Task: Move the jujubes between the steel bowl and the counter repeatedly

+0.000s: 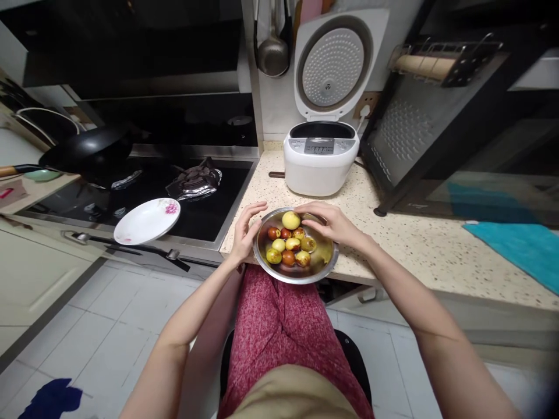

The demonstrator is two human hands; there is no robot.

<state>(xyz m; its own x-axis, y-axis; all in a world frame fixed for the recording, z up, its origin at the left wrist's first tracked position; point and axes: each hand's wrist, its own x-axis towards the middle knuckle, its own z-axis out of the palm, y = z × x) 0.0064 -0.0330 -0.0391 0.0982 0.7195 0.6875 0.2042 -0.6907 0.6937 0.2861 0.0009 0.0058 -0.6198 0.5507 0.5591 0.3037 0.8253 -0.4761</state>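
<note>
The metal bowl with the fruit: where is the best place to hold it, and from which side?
Probably by the rim of the metal bowl, from both sides. It is round, has no handle, and hangs partly over the counter edge. The left hand and right hand already sit at opposite rims.

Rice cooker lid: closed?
No. The rice cooker lid stands swung up and open, with its perforated inner plate facing the camera.

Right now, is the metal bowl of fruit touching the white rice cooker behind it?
Apart. The head view shows a strip of bare speckled counter between the metal bowl and the white rice cooker.
</note>
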